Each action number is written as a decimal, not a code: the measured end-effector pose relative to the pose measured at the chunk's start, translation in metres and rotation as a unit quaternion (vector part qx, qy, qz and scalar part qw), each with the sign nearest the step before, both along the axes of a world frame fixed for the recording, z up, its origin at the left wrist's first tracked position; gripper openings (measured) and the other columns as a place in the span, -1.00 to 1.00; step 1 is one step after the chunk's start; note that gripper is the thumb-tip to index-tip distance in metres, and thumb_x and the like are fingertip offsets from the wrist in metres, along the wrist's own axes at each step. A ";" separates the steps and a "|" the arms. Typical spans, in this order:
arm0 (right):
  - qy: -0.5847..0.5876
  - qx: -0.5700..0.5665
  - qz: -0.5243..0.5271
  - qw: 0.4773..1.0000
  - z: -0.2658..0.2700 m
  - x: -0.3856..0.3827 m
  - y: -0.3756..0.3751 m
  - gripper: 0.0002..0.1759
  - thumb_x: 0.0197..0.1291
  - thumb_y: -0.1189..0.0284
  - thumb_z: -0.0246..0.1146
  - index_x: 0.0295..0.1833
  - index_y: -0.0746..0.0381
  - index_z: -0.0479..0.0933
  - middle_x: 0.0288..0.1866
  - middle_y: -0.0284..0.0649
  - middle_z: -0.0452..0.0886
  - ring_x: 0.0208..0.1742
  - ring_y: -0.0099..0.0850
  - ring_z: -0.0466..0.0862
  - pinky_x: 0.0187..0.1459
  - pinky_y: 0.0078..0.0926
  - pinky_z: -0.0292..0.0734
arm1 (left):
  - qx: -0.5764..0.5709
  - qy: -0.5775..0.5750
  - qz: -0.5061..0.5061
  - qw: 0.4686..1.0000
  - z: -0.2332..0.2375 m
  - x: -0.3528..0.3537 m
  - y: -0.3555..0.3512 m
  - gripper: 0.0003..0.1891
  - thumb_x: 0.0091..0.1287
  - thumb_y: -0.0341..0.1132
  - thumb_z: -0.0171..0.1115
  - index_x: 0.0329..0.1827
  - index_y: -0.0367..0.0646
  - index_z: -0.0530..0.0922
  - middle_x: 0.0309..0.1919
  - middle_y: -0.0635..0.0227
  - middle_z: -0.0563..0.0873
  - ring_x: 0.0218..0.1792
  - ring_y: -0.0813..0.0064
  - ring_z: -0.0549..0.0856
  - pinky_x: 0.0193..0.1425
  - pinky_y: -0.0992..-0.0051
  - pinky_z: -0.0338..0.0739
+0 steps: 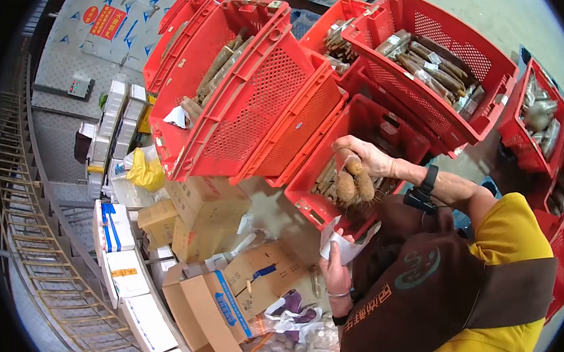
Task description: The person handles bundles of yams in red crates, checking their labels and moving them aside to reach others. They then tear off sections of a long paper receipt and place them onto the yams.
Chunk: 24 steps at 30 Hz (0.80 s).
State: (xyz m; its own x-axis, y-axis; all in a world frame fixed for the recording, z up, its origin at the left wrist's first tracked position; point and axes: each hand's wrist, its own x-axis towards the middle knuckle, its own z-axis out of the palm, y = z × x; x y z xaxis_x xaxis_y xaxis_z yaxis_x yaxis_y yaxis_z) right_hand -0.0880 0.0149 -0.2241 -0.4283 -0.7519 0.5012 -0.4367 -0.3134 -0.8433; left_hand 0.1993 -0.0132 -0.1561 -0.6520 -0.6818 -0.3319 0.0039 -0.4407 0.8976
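Observation:
My right hand (pixel 369 159), with a black watch at the wrist, is closed round a few stubby brown yams (pixel 346 188) with hairy skins. They hang over a red crate (pixel 303 204) in which long, stick-like brown roots (pixel 327 181) lie. Lower down, my left hand (pixel 337 275) pinches a crumpled white sheet or bag (pixel 343 247) at the crate's near side. The white piece is below the yams and apart from them. My brown apron (pixel 407 285) hides part of the crate.
Stacked red crates (pixel 261 105) with bagged long roots (pixel 434 67) rise at the back and right. Cardboard boxes (pixel 209 214) stand to the left, with an open carton (pixel 203 312) and bagged vegetables (pixel 268 350) below. White foam boxes (pixel 150 322) line a railing at far left.

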 end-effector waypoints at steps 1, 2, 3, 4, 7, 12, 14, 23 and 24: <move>0.019 0.003 -0.010 1.000 0.003 0.000 0.002 -0.36 0.09 0.54 0.42 0.30 0.16 0.35 0.05 -0.32 0.50 0.12 -0.45 0.50 0.18 -0.44 0.48 | 0.003 0.007 -0.007 1.000 -0.003 0.003 -0.001 -0.61 0.57 -0.22 -0.01 0.24 -0.35 0.52 -0.11 0.23 0.73 -0.08 0.48 0.68 0.13 0.44 0.52; 0.040 0.006 -0.020 0.999 0.006 0.000 0.004 -0.33 0.07 0.52 0.44 0.31 0.17 0.34 0.04 -0.31 0.50 0.11 -0.44 0.51 0.18 -0.44 0.47 | 0.002 0.011 -0.010 1.000 -0.005 0.007 -0.001 -0.61 0.57 -0.22 -0.01 0.24 -0.35 0.52 -0.11 0.23 0.73 -0.08 0.48 0.68 0.13 0.44 0.52; 0.045 0.006 -0.026 0.999 0.010 0.000 0.007 -0.33 0.07 0.52 0.44 0.31 0.17 0.34 0.04 -0.31 0.50 0.11 -0.44 0.51 0.18 -0.44 0.47 | 0.002 0.006 -0.010 1.000 -0.007 0.011 -0.002 -0.61 0.57 -0.21 -0.01 0.24 -0.35 0.52 -0.11 0.23 0.73 -0.07 0.48 0.68 0.13 0.44 0.52; -0.007 0.024 -0.002 1.000 0.020 0.002 0.010 -0.31 0.06 0.47 0.47 0.31 0.18 0.33 0.03 -0.31 0.51 0.11 -0.44 0.52 0.18 -0.44 0.47 | 0.001 0.002 -0.012 1.000 -0.009 0.013 -0.002 -0.61 0.57 -0.21 -0.01 0.24 -0.34 0.52 -0.11 0.23 0.73 -0.07 0.48 0.67 0.13 0.44 0.52; -0.111 0.073 0.051 0.990 0.060 -0.007 0.021 -0.31 0.07 0.38 0.50 0.28 0.21 0.34 0.00 -0.31 0.54 0.08 -0.46 0.53 0.16 -0.44 0.47 | 0.023 0.012 -0.009 1.000 -0.013 0.018 -0.005 -0.60 0.57 -0.21 -0.01 0.25 -0.34 0.50 -0.11 0.24 0.71 -0.07 0.44 0.67 0.14 0.40 0.51; -0.617 0.073 0.265 0.737 0.089 -0.047 0.002 -0.40 0.18 0.14 0.43 0.15 0.31 0.42 -0.02 -0.14 0.64 0.01 -0.30 0.63 0.14 -0.23 0.55 | 0.030 0.007 0.007 1.000 -0.018 0.021 -0.010 -0.60 0.56 -0.21 -0.01 0.26 -0.35 0.47 -0.14 0.23 0.68 -0.06 0.40 0.63 0.17 0.34 0.47; -0.755 -0.002 0.302 0.582 0.084 -0.064 -0.010 -0.41 0.25 0.06 0.33 0.05 0.40 0.46 0.01 0.10 0.61 0.05 -0.01 0.62 0.20 0.01 0.51 | 0.012 0.015 -0.003 1.000 -0.020 0.018 -0.010 -0.60 0.56 -0.20 -0.02 0.24 -0.36 0.47 -0.13 0.24 0.68 -0.05 0.40 0.63 0.17 0.35 0.47; -0.712 -0.163 0.399 0.555 0.055 -0.126 -0.019 -0.41 0.39 0.04 0.14 0.09 0.44 0.43 0.03 0.19 0.58 0.09 0.00 0.61 0.23 0.03 0.50 | 0.018 0.007 0.044 0.999 -0.021 -0.038 0.001 -0.57 0.54 -0.16 0.04 0.24 -0.35 0.51 -0.05 0.18 0.69 -0.05 0.37 0.66 0.13 0.37 0.51; -0.701 -0.182 0.400 0.561 0.053 -0.134 -0.018 -0.41 0.40 0.04 0.13 0.09 0.45 0.43 0.04 0.19 0.58 0.09 0.00 0.61 0.23 0.02 0.50 | 0.004 0.002 0.048 0.999 -0.017 -0.050 0.006 -0.57 0.54 -0.15 0.04 0.24 -0.35 0.51 -0.05 0.18 0.69 -0.06 0.37 0.66 0.12 0.37 0.52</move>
State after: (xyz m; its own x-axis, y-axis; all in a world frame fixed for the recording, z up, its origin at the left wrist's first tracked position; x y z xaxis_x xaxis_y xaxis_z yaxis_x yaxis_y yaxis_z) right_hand -0.2225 -0.0031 -0.1715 -0.1915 -0.9422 0.2751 0.9800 -0.1988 0.0013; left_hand 0.1496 -0.0070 -0.1731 -0.5856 -0.7380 -0.3353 0.0496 -0.4454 0.8940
